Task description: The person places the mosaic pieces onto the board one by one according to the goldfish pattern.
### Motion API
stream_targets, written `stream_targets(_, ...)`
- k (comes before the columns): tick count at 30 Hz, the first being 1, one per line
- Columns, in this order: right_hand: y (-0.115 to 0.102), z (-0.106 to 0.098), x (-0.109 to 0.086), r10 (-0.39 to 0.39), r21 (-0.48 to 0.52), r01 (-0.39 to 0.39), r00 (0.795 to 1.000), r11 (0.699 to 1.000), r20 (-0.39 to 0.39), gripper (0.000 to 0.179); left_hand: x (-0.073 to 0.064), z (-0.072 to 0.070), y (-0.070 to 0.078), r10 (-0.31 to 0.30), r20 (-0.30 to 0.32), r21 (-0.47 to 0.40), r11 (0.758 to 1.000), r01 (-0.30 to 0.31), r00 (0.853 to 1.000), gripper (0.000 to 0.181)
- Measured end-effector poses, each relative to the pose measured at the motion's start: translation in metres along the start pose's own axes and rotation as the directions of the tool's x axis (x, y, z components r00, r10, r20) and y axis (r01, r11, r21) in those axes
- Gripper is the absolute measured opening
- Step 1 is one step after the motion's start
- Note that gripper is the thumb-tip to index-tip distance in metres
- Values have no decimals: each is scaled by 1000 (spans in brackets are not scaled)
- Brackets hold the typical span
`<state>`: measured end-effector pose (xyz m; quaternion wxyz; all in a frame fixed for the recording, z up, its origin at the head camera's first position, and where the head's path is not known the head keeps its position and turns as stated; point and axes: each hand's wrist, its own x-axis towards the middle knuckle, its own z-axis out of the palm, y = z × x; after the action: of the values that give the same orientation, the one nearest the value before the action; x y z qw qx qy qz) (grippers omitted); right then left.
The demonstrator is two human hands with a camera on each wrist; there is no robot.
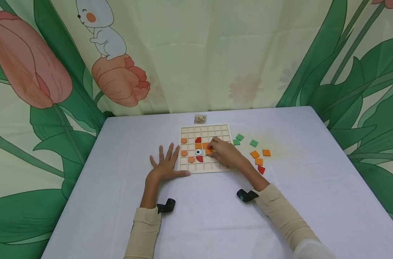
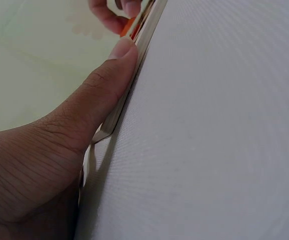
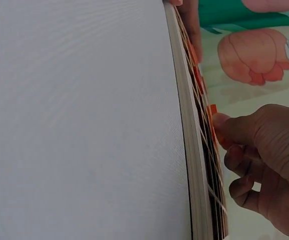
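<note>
A pale wooden grid board lies on the table, holding orange round tiles, red quarter-round tiles, a round eye tile and an orange square tile. My right hand is over the middle of the board. In the right wrist view its thumb and finger pinch an orange square tile at the grid. With fingers spread, my left hand rests at the board's left side. Its thumb touches the front edge near the corner.
Loose green square tiles, orange square tiles and a red tile lie right of the board. Behind it is a small patterned card. A white cloth covers the table; a printed curtain hangs at the back.
</note>
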<state>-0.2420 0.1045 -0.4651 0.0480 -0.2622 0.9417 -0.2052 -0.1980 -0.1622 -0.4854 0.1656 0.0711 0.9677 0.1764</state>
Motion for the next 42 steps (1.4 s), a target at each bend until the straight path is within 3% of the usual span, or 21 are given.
stream_targets(16, -1, 11, 9, -1, -26, 2, 1000, 1000, 4, 28, 1, 2, -1, -11, -3, 13, 1000, 11, 1000, 123)
stream_targets(42, -3, 8, 7, 18, -7, -18, 1000, 1000, 4, 29, 1, 1, 0, -7, -2, -3, 1000, 7, 1000, 123)
